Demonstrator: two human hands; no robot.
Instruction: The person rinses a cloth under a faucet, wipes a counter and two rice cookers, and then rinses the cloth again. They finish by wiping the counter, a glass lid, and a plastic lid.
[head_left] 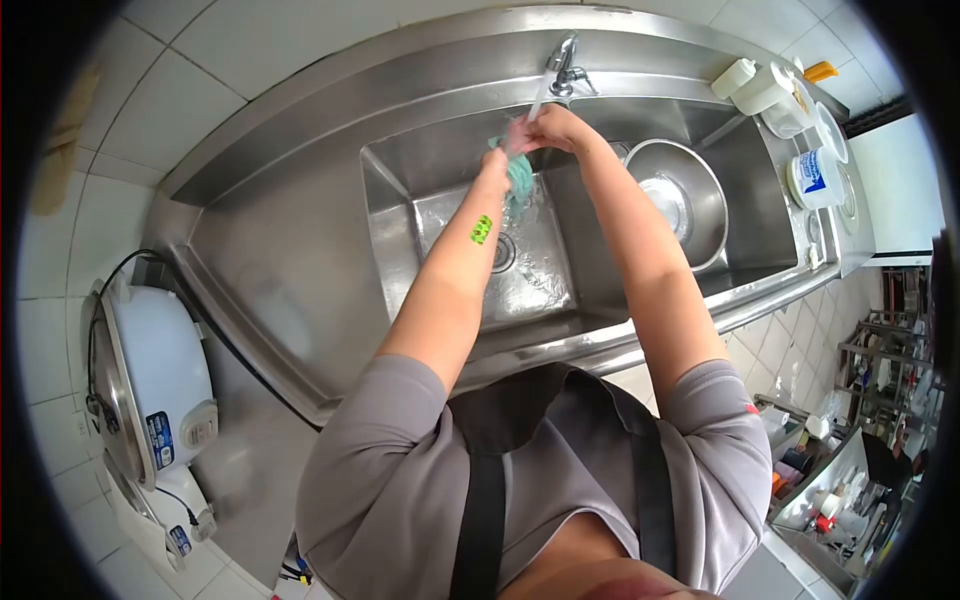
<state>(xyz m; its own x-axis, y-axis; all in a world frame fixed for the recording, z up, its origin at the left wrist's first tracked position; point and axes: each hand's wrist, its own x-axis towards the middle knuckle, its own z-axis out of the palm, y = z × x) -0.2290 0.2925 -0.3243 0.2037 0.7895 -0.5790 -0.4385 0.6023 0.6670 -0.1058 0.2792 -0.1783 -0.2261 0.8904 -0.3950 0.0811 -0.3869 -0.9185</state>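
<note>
A wet green cloth (519, 187) hangs bunched under my hands, inside the left basin (420, 215) of a steel sink. My left hand (496, 163) is closed on it. My right hand (552, 130) meets the left from the other side, its fingers curled in at the top of the cloth and partly blurred. Water runs from the metal faucet (566, 72) down over both hands. Below them, the wet basin floor shows a round drain (503, 252).
A large steel bowl (712, 190) sits in the right basin. Along the right ledge stand a white bottle (734, 78), a clear container (786, 112) and a white tub with a blue label (812, 180). A white appliance (160, 370) with a cord stands at the left.
</note>
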